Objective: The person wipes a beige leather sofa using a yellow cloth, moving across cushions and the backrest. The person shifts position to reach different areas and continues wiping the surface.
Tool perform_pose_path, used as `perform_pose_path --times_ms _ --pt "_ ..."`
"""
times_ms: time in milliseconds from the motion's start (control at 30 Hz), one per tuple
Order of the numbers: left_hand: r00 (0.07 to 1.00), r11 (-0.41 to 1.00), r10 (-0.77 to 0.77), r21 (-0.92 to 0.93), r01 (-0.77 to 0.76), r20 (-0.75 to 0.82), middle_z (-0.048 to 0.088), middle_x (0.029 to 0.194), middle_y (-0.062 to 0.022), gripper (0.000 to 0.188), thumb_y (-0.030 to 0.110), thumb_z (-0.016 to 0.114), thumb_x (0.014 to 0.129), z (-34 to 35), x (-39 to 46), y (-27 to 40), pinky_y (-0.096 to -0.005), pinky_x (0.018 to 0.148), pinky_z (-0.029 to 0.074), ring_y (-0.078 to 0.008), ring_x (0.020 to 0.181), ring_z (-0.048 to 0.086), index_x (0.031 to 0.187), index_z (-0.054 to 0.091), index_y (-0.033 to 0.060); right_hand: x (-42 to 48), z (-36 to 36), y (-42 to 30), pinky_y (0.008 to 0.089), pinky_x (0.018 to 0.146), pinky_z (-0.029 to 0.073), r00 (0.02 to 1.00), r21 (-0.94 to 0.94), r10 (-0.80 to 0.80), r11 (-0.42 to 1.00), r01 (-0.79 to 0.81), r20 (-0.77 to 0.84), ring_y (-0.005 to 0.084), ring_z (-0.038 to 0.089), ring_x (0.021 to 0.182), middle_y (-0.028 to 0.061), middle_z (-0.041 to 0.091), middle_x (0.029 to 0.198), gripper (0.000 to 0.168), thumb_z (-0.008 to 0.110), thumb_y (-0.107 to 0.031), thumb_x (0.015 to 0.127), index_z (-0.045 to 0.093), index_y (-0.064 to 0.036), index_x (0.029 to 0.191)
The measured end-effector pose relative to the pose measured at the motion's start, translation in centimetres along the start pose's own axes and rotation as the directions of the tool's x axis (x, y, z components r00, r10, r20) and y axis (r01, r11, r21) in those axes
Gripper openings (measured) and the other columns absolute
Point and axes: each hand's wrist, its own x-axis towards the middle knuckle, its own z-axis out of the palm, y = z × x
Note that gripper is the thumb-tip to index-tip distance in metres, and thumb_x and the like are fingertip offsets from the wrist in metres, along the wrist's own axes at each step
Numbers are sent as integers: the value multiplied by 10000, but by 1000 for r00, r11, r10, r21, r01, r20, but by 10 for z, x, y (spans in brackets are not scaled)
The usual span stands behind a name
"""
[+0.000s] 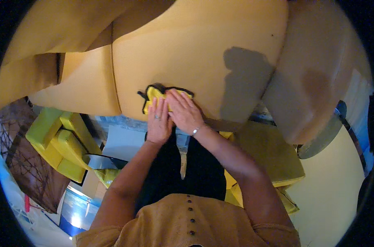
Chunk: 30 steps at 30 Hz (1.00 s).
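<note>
A yellow cloth with black edging lies bunched on the tan padded seat of a sofa. My left hand, with a ring on one finger, holds the cloth down by its lower edge, fingers stretched out flat. Pressed over the cloth's right part is my right hand, which wears a bracelet with a pale oval face. The two hands touch side by side, angled inward. Beneath the palms and fingers, part of the cloth is hidden.
Tan upholstered sections curve up at the right, and others rise at the upper left. A yellow-green miniature armchair-shaped piece is at the left. Behind my right forearm is an olive padded block. A patterned brown textile lies at far left.
</note>
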Motion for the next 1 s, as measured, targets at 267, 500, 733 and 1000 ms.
perform_pose_path --times_ms 267,500,733,1000 --pt "986 972 167 168 -165 -1 298 1554 -128 644 281 576 897 -14 120 50 -602 1141 139 -390 1457 183 1468 370 66 25 -65 67 437 1168 260 965 -67 97 991 -117 -244 308 350 1397 178 459 1435 438 492 -155 917 517 14 1320" --pt "893 899 429 33 -437 136 287 1570 -74 625 259 568 886 43 153 146 -569 1163 144 -328 1464 194 1466 384 116 -72 -85 113 525 1122 286 757 -133 404 834 -536 -514 400 371 1353 207 433 1439 439 518 -204 915 522 8 1299" --pt "858 905 371 66 -419 356 320 1553 -88 613 207 588 861 26 48 82 -567 1163 164 -314 1456 238 1441 422 101 -102 -14 19 538 1150 220 775 34 515 840 -542 -365 395 317 1393 216 405 1461 477 559 -192 894 512 24 1318" --pt "827 796 549 228 -561 118 348 1534 -70 549 262 529 905 21 180 133 -598 1137 173 -336 1451 216 1429 437 127 -37 -87 101 483 1142 275 647 -50 418 816 -576 -638 360 361 1377 202 419 1460 420 399 -191 992 491 21 1343"
